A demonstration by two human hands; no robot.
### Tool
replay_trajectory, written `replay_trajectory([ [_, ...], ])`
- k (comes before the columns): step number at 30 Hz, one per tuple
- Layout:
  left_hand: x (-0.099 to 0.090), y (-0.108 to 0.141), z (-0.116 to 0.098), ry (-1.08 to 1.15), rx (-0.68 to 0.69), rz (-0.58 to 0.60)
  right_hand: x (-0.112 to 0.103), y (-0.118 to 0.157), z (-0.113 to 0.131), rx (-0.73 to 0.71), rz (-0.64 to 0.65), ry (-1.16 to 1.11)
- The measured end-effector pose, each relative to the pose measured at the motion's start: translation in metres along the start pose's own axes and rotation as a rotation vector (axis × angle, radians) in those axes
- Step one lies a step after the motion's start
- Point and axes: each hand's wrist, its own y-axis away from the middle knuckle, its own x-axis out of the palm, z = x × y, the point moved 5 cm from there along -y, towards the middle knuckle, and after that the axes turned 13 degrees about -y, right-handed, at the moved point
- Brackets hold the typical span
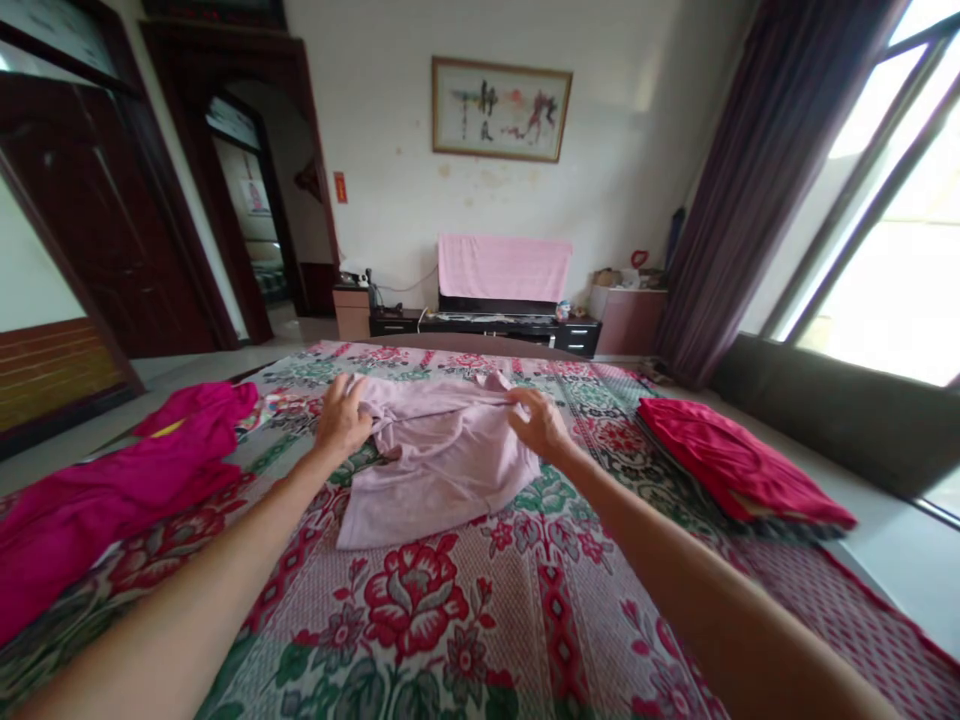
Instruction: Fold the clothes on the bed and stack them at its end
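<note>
A pale pink shirt [450,470] lies partly spread and wrinkled on the flowered bed cover [412,600]. At its far left edge, my left hand [345,415] grips the cloth with bent fingers. My right hand [538,422] pinches the far right edge between thumb and fingers. Between the two hands the fabric is drawn into a crosswise fold. The lower part of the shirt rests flat toward me, its near left corner on the cover. My fingertips are partly hidden by the cloth.
To the left lies a loose heap of magenta clothes [127,490]. A stack of folded clothes with a red one on top [735,460] sits at the right. Past the far edge stands a low black cabinet [405,325] below a pink cloth [502,267].
</note>
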Motion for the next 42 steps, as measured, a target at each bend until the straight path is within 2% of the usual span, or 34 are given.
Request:
replay_trajectory([
  [2, 0.011, 0.017, 0.011, -0.049, 0.067, 0.059, 0.020, 0.036, 0.019, -0.131, 0.178, -0.123],
  [5, 0.023, 0.036, 0.023, -0.106, 0.122, 0.156, 0.031, 0.072, 0.044, -0.220, 0.325, -0.186],
  [10, 0.030, 0.048, 0.029, -0.192, 0.125, 0.212, 0.023, 0.090, 0.067, -0.212, 0.424, -0.219],
  [14, 0.030, 0.048, 0.029, -0.160, 0.171, 0.191, 0.027, 0.094, 0.064, -0.194, 0.482, -0.184],
  [21, 0.035, 0.041, 0.039, -0.186, 0.094, 0.189, 0.040, 0.094, 0.052, -0.197, 0.428, -0.103],
  [26, 0.028, 0.039, 0.040, -0.216, 0.054, 0.173, 0.033, 0.091, 0.049, -0.119, 0.341, -0.133],
  [30, 0.014, 0.037, 0.040, -0.126, -0.048, 0.068, 0.023, 0.086, 0.040, 0.038, 0.234, -0.193],
  [34, 0.004, 0.036, 0.048, -0.043, -0.251, 0.038, 0.007, 0.079, 0.027, 0.158, 0.164, -0.194],
  [37, -0.004, 0.036, 0.056, 0.009, -0.377, -0.004, -0.011, 0.072, 0.015, 0.216, 0.086, -0.181],
  [42, -0.020, 0.036, 0.068, 0.061, -0.468, -0.178, -0.037, 0.065, 0.004, 0.258, -0.006, -0.165],
])
